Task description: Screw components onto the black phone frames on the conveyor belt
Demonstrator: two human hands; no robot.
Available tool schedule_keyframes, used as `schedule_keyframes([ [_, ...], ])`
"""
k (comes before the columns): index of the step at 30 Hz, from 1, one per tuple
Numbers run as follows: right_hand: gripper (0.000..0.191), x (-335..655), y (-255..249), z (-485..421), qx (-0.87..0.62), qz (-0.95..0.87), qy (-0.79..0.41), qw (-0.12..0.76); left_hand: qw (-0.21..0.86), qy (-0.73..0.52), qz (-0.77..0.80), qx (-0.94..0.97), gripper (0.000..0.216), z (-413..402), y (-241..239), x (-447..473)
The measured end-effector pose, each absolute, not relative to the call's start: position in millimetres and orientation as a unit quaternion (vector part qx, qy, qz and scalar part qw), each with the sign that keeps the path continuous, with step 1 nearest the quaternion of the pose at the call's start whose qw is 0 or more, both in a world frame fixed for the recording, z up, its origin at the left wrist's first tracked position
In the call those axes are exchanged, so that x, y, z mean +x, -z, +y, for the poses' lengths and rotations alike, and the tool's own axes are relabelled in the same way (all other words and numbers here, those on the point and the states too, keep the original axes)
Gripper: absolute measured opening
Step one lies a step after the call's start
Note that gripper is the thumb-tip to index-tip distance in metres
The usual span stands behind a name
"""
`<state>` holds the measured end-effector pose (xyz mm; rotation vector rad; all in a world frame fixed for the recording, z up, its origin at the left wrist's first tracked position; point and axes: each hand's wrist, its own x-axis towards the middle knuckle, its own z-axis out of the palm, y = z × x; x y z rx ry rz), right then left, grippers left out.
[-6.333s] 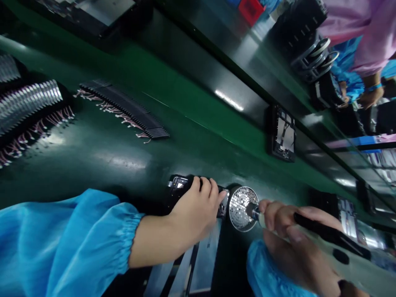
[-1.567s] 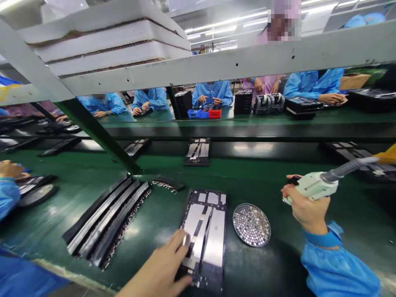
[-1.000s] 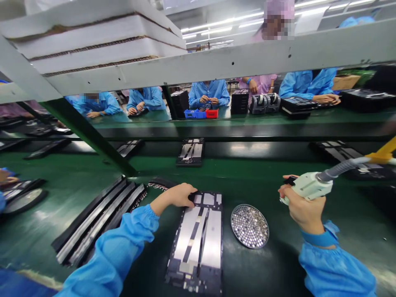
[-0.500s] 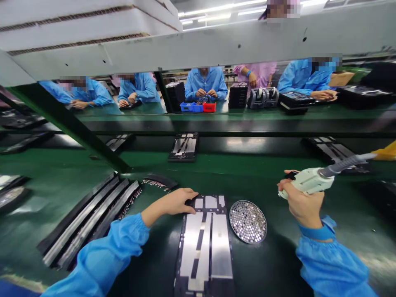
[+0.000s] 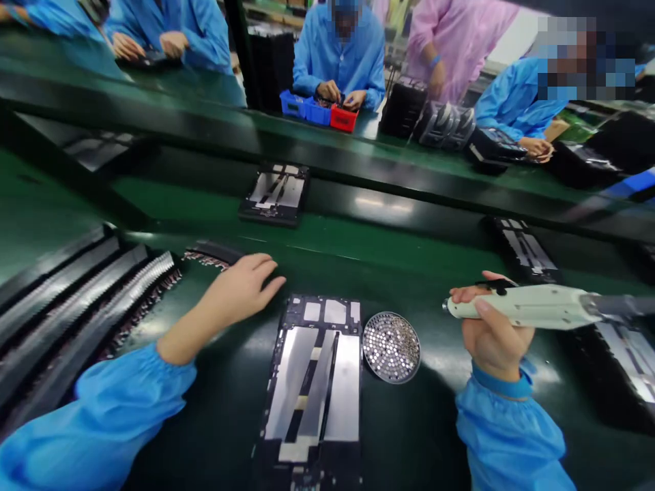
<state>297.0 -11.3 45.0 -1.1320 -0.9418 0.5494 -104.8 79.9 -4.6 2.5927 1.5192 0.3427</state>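
My left hand [image 5: 243, 290] is off the tablet-like device, its fingers stretched out and holding nothing. It is near a short black strip [image 5: 212, 252] with small parts along its edge. The open device [image 5: 312, 382] lies flat in front of me, showing silver battery panels in a black frame. Beside its right edge sits a round dish [image 5: 391, 348] of small shiny discs or screws. My right hand [image 5: 494, 341] is wrapped round a pale green electric screwdriver [image 5: 537, 305], held above the table with its cable running right.
Long dark curved strips [image 5: 86, 307] lie at the left. Similar devices rest on the far line [image 5: 276, 194] and at the right [image 5: 632, 368]. Across the line, co-workers in blue sit behind blue bins [image 5: 304, 108] and a red bin [image 5: 344, 118].
My left hand has let go of the device's top edge and moved left. The screwdriver has turned more level in my right hand. The view has tilted down and rolled.
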Motion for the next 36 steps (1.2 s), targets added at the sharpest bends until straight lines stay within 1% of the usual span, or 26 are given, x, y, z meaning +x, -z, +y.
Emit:
schedule_keyframes([
  [2, 0.045, 289.2, -53.3, -15.4, -0.499, -0.443, -0.266, 0.696, 0.001, -0.144, 0.509, 0.848, 0.047, 82.6, 20.9, -115.8],
  [5, 0.046, 274.2, -65.0, -17.8, -0.492, -0.467, -0.293, 0.674, -0.036, -0.148, 0.501, 0.852, 0.039, 83.6, 36.3, -121.2],
  [9, 0.047, 252.4, -64.0, -15.1, -0.438, -0.474, -0.332, 0.688, -0.092, -0.101, 0.527, 0.839, 0.026, 78.4, 30.6, -116.7],
  [11, 0.042, 242.6, -55.5, -13.3, -0.421, -0.482, -0.357, 0.68, -0.12, -0.086, 0.52, 0.842, 0.026, 75.7, 24.6, -115.3],
  [13, 0.033, 234.3, -45.4, -11.4, -0.416, -0.495, -0.373, 0.665, -0.139, -0.081, 0.514, 0.842, 0.027, 74.3, 21.9, -114.9],
  [16, 0.024, 226.2, -34.7, -8.5, -0.422, -0.495, -0.384, 0.655, -0.135, -0.081, 0.521, 0.839, 0.028, 74.3, 23.5, -114.6],
  [19, 0.022, 223.5, -31.1, -6.1, -0.425, -0.491, -0.392, 0.652, -0.111, -0.116, 0.539, 0.827, 0.029, 74.3, 26.4, -114.2],
  [22, 0.024, 224.0, -30.0, -4.7, -0.422, -0.5, -0.4, 0.642, -0.096, -0.19, 0.523, 0.825, 0.026, 72.7, 25.6, -115.0],
  [26, 0.024, 224.0, -28.1, -3.6, -0.425, -0.499, -0.4, 0.64, -0.077, -0.333, 0.469, 0.814, 0.009, 67.9, 17.1, -115.5],
  [28, 0.023, 223.5, -27.5, -2.8, -0.432, -0.499, -0.397, 0.638, -0.067, -0.383, 0.449, 0.805, 0.008, 65.1, 11.1, -113.6],
  [32, 0.021, 223.0, -27.2, -1.6, -0.444, -0.501, -0.389, 0.633, -0.05, -0.407, 0.425, 0.807, 0.016, 61.1, 2.2, -106.7],
  [36, 0.021, 223.6, -27.4, -2.0, -0.443, -0.504, -0.389, 0.631, -0.071, -0.409, 0.419, 0.807, 0.019, 60.0, 0.3, -103.7],
])
